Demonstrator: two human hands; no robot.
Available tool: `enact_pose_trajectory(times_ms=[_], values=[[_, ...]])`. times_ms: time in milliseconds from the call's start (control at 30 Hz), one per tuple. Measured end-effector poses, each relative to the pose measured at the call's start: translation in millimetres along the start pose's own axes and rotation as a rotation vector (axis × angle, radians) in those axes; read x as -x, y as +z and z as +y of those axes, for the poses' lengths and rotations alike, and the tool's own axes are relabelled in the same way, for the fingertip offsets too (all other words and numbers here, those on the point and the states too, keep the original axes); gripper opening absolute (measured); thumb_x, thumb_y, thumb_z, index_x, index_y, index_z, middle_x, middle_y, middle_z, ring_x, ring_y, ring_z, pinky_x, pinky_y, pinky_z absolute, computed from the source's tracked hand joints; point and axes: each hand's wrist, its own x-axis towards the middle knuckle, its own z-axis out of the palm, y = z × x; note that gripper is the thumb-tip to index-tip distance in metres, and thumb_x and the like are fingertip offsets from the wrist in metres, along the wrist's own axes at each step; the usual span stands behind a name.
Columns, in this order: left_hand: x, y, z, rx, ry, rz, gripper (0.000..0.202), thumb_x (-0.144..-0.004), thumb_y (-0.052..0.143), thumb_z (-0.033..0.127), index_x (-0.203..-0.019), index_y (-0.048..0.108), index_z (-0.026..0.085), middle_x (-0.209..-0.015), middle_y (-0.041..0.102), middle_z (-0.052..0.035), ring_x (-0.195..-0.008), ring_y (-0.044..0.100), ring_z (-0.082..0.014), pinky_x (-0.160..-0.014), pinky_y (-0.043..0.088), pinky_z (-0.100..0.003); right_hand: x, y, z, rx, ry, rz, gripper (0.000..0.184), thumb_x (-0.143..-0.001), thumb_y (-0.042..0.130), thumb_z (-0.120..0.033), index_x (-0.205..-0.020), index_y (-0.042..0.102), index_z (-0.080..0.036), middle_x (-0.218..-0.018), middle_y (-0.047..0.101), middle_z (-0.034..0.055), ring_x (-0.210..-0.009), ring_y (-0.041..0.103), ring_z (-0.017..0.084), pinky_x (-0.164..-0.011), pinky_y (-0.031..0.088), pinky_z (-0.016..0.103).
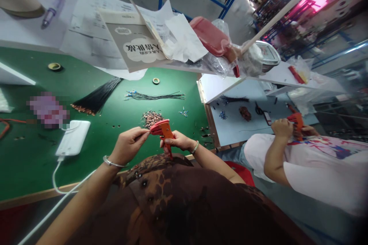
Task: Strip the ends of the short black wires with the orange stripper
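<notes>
My right hand (179, 141) is wrapped round the handle of an orange and red wire stripper (165, 127), whose nose points left. At that nose, my left hand (129, 143) is closed in a pinch; what it holds is too small to make out. Just behind the tool lies a heap of short copper-coloured scraps (150, 117) on the green tabletop (120, 168). Several small blue-and-silver terminals (184, 112) are scattered to its right. Farther back rests a thin bundle of black wires with blue ends (155, 96). A thick fan of black wires with copper ends (97, 97) spreads to the left.
A white power bank (73, 137) with a cable lies left. Tape rolls (155, 81) sit farther back. Above runs a white shelf (25, 32) with papers, a booklet (138, 45) and a red container (209, 36). A co-worker (310, 160) holds a similar tool at right.
</notes>
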Motion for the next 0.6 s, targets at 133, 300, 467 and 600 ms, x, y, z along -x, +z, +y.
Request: enact_pose_trajectory(times_ms=[133,300,467,600], values=[[1.3,2.9,-2.4,0.013,-0.018,0.004,0.028,-0.088,0.058,0.040,-0.081,0.073,0.017,-0.066,0.064,-0.0005,-0.056,0.051,-0.0102,-0.059,0.042,-0.021,-1.6,2.5,6.4,0.006,-0.032,0.064,0.054,-0.078,0.070,-0.062,-0.088,0.067,-0.008,-0.061,0.065,0.0022,-0.050,0.057,0.012,-0.052,0.047,0.024],[3.7,8.1,-6.9,0.047,-0.058,0.017,0.029,-0.088,0.058,0.041,-0.080,0.072,0.016,-0.071,0.068,-0.0020,-0.063,0.057,-0.0119,-0.062,0.043,-0.022,-4.9,8.2,14.0,-0.014,-0.047,0.167,0.055,-0.077,0.068,-0.065,-0.081,0.065,-0.010,-0.051,0.060,-0.0008,-0.040,0.054,0.012,-0.044,0.045,0.024],[4.4,11.9,-7.3,0.087,-0.082,0.031,0.029,-0.087,0.059,0.041,-0.079,0.072,0.016,-0.071,0.068,-0.0019,-0.062,0.057,-0.0117,-0.061,0.043,-0.022,-7.0,16.1,17.6,-0.123,-0.060,0.208,0.049,-0.075,0.073,-0.061,-0.076,0.057,-0.015,-0.042,0.048,-0.0081,-0.031,0.041,0.008,-0.035,0.036,0.022],[4.3,12.9,-6.1,0.078,-0.129,0.047,0.030,-0.086,0.059,0.043,-0.080,0.072,0.016,-0.072,0.069,-0.0017,-0.062,0.057,-0.0116,-0.061,0.043,-0.022,-5.6,17.0,12.5,-0.155,-0.098,0.159,0.051,-0.075,0.075,-0.059,-0.088,0.055,-0.014,-0.053,0.057,-0.0047,-0.040,0.050,0.009,-0.043,0.043,0.022]])
